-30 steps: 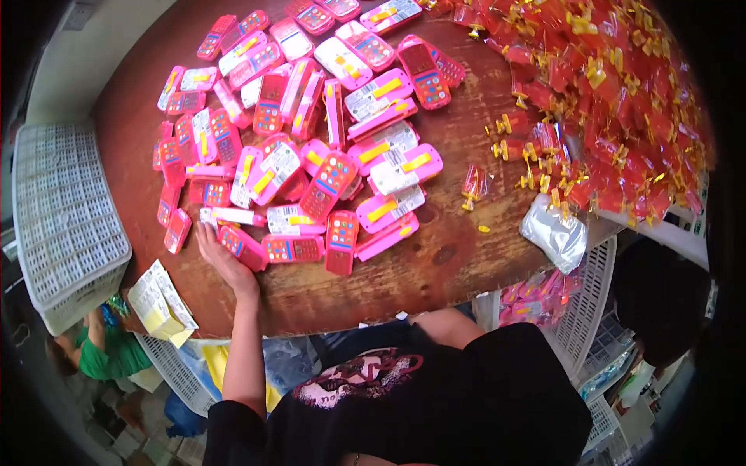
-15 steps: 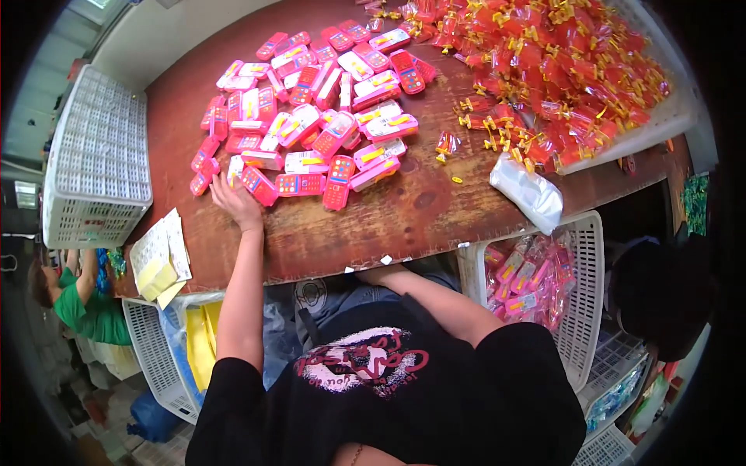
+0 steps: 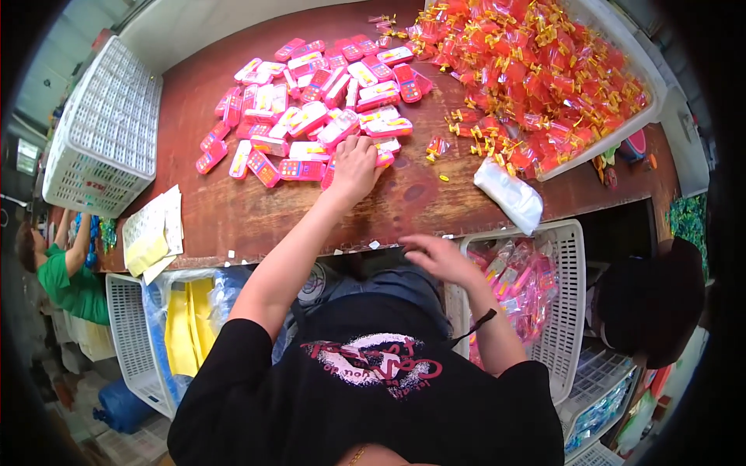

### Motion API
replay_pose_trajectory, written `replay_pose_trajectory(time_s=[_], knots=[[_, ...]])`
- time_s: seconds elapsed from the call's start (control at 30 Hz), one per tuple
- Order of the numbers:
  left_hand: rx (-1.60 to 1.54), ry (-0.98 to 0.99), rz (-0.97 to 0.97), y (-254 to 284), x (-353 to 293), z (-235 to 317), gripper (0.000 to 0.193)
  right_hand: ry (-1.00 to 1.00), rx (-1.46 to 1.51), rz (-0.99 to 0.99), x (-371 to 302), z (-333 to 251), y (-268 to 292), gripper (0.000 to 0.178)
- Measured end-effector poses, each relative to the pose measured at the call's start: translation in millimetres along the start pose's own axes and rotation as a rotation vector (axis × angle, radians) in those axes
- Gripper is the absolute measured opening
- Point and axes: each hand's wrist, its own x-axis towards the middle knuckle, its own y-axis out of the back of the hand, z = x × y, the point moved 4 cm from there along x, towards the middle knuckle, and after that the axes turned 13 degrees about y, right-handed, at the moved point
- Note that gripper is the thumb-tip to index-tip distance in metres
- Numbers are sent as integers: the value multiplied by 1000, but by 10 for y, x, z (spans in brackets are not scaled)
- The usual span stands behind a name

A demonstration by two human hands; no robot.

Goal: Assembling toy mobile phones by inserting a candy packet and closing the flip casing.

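Pink toy phones (image 3: 315, 116): flat, oblong plastic pieces in pink and red with pale keypad faces, heaped loosely on the brown table (image 3: 233, 210) from about 10 to 12 o'clock in the head view. Long axes run every way; most near the front edge of the heap lie slanted or crosswise.

Left hand (image 3: 353, 167): palm down at the heap's near right corner, fingers curled over the pieces there. It touches at least one toy phone (image 3: 382, 158), whose end shows just right of the knuckles, long axis roughly crosswise to the forearm. Whether the fingers have closed on it or only press on it cannot be told. The heap lies from this hand toward 10 to 11 o'clock.

Right hand (image 3: 439, 256): hovering below the table's front edge, fingers loosely spread, nothing in it. It is well apart from the heap, so the left hand is by far the nearer.

Also present:
- Red-and-yellow wrapped items (image 3: 536, 74), a large mound at 1 o'clock, partly in a white tray (image 3: 649, 101).
- White plastic bag (image 3: 509, 194), on the table at 2 o'clock from the left hand.
- White slotted basket (image 3: 105, 128), upturned at 9 o'clock.
- White basket (image 3: 571, 311) with pink packets, beside the right forearm.
- Yellow and white papers (image 3: 151, 233), at the table's left front corner.
- Another person in green (image 3: 66, 272), far left.
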Motion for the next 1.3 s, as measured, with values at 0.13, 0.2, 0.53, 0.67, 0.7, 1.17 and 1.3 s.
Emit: replay_pose_trajectory(time_s=[0.13, 0.2, 0.53, 0.67, 0.7, 1.17, 1.3], knots=[[-577, 108, 50, 257, -169, 43, 34, -11, -179, 153, 68, -134, 586, 35], [-1016, 454, -191, 425, -368, 79, 35, -16, -176, 189, 127, -211, 703, 35], [-1273, 535, -333, 604, -986, 378, 46, 42, 246, 459, 650, -262, 163, 25], [-1659, 858, -549, 430, -1186, 285, 35, -28, 474, 485, 514, -161, 65, 23], [-1668, 860, -551, 377, -1209, 312, 35, -12, 451, 475, 516, -138, 24, 22], [-1970, 1078, -469, 109, -1202, 239, 36, 142, 211, 547, 403, -80, 164, 15], [-1998, 1062, -131, 254, -1062, -149, 39, 156, -140, 439, 461, 153, 656, 13]])
